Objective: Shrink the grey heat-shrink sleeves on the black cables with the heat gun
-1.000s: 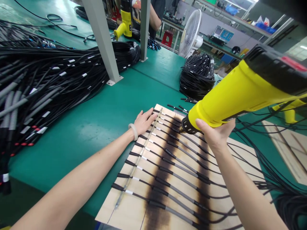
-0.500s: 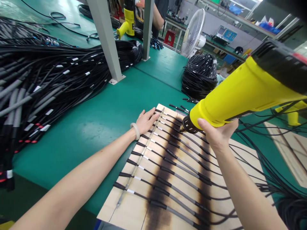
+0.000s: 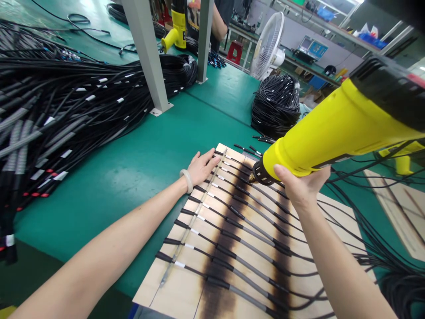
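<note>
My right hand [image 3: 303, 184] is wrapped round a yellow heat gun [image 3: 318, 124], its nozzle tilted down over the far cables near a scorched band. Several black cables [image 3: 252, 230] with grey sleeved sections lie side by side across a wooden board [image 3: 159, 292]. A thin clear strip [image 3: 186, 235] runs across them near their left ends. My left hand [image 3: 202, 168] lies with fingers stretched out at the far left edge of the board, touching the ends of the farthest cables. Two dark burn bands cross the board under the cables.
A big heap of black cables [image 3: 83, 102] covers the table's left side. Grey posts [image 3: 149, 57] rise from the green table [image 3: 133, 177]. Behind stand a cable coil [image 3: 275, 104], a white fan [image 3: 267, 46] and a person [image 3: 221, 22]. Another board [image 3: 398, 199] lies at right.
Hardly anything differs. The view has shifted very slightly; both hands and the heat gun keep the same places over the board.
</note>
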Available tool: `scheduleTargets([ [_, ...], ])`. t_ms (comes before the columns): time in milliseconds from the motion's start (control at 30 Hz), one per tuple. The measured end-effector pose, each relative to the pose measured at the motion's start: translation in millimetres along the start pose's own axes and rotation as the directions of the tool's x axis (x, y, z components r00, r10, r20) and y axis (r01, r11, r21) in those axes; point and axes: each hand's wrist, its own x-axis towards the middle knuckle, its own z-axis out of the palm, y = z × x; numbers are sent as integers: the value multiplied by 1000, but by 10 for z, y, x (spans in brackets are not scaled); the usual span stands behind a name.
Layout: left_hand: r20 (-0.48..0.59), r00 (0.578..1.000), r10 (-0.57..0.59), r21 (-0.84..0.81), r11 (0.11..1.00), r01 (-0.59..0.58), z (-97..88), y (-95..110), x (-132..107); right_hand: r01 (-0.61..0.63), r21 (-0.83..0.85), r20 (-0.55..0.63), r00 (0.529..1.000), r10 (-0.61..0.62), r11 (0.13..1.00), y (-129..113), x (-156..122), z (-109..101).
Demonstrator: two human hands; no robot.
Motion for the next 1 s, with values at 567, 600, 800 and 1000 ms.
scheduleTargets([
  [567, -11, 1000, 4, 2, 1000, -4, 12, -16, -7, -28, 0, 32, 999, 28, 1000, 145, 17, 83],
  [600, -10, 1000, 4, 1, 1000, -4, 11, -15, -7, -30, 1, 29, 999, 30, 1000, 147, 16, 87],
  [800, -7, 1000, 2, -1, 1000, -2, 17, -21, -7, -51, -20, 12, 999, 51, 998, 160, 9, 92],
  [1000, 2, 1000, -3, 4, 1000, 3, 6, 3, -12, -45, -31, 17, 999, 46, 998, 163, 9, 99],
])
